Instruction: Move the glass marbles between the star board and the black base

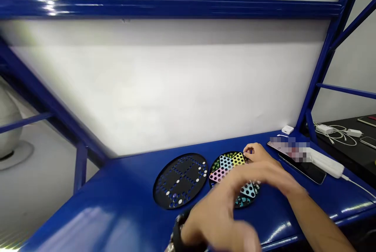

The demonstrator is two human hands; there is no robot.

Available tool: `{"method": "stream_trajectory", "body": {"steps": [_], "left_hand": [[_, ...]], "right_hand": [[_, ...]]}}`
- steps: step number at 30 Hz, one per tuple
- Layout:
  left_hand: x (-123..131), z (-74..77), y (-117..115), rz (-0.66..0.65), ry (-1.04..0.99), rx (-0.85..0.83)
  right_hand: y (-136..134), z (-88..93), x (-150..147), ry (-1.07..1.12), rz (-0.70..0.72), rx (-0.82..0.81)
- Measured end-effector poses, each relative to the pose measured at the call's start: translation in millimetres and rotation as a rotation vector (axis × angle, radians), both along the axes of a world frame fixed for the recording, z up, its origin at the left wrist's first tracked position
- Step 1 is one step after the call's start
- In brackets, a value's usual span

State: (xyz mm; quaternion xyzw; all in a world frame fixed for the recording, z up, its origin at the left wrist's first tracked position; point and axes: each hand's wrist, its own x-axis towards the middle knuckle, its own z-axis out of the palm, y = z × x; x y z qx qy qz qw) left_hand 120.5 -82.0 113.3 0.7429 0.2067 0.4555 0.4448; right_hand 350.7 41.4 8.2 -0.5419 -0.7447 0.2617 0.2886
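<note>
A round board [217,175] with a coloured star pattern and holes lies on the blue table. Over its lower right part reaches my left hand [219,209], blurred, a dark band at its wrist, thumb and fingers apart; its fingers overlap my right forearm. Beside the board's upper right edge, my right hand [257,153] has its fingertips curled together; whatever is between them is too small to make out. Left of the star board lies a black round board [188,167] with holes and several white pieces in it, plus a purple one.
Right of my hands lie a phone [305,169], a white power strip [326,162] with a cable and a small white case [287,129]. A blue frame bar [176,8] crosses above, before a white panel. White chargers [324,129] lie on a dark table at right.
</note>
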Motion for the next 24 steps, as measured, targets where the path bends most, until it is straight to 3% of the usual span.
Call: {"method": "stream_trajectory", "body": {"steps": [3,6,9,11,13,19,24], "left_hand": [[-4.5,-7.9,35.0,0.193,-0.016,-0.083],[-32.1,-42.0,73.4,0.564,-0.056,-0.120],[-66.4,-78.9,96.0,0.781,-0.048,-0.095],[-79.9,-92.8,99.7,0.818,-0.001,-0.078],[-82.7,-96.4,97.1,0.813,0.041,-0.062],[-62.9,-85.0,81.6,0.685,0.167,-0.008],[-58.2,-82.6,75.7,0.666,0.213,0.024]], "right_hand": [[-1.6,1.1,5.3,-0.109,0.011,-0.027],[-3.1,3.7,8.6,-0.244,0.008,-0.066],[-6.5,10.3,10.0,-0.350,0.066,-0.134],[-9.4,15.1,10.6,-0.372,0.133,-0.179],[-11.7,18.4,10.9,-0.383,0.183,-0.202],[-12.7,19.0,8.7,-0.346,0.140,-0.201],[-15.7,22.3,4.7,-0.366,0.118,-0.209]]}}
